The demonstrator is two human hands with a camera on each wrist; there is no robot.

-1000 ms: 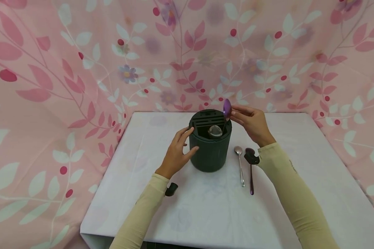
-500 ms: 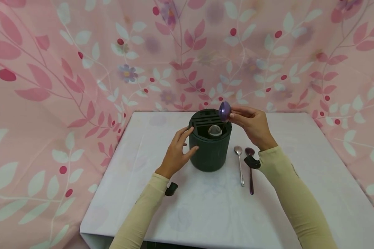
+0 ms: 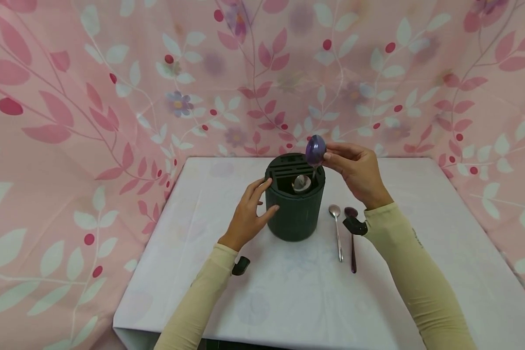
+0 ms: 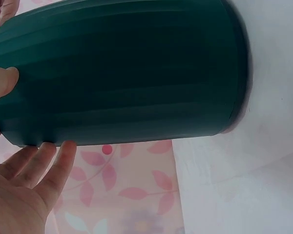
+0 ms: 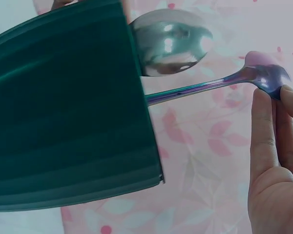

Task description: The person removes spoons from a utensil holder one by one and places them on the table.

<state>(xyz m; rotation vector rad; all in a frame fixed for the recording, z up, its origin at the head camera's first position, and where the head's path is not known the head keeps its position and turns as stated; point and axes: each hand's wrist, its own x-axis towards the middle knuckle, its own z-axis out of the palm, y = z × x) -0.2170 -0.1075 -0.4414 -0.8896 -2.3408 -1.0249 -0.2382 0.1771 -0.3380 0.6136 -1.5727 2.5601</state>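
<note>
A dark green utensil holder [image 3: 293,214] with a slotted top stands upright on the table. My left hand [image 3: 249,216] touches its left side, the fairly straight fingers [image 4: 63,165] at the wall and the thumb toward the front. My right hand [image 3: 358,172] pinches a shiny purple spoon [image 3: 316,149] by its bowl, above the holder's right rim. In the right wrist view the spoon's handle [image 5: 195,89] runs down behind the rim, its lower end hidden inside. A silver spoon [image 5: 173,41] stands in the holder, its rounded bowl above the rim in that view.
To the right of the holder, a silver spoon [image 3: 336,233] and a darker purple spoon [image 3: 353,253] lie side by side on the white tablecloth [image 3: 280,291]. Pink floral cloth [image 3: 262,73] hangs behind and around the table.
The purple spoon's bowl has turned in my right hand and shifted slightly left, dipping and then rising a little. My left hand and the holder stay in place.
</note>
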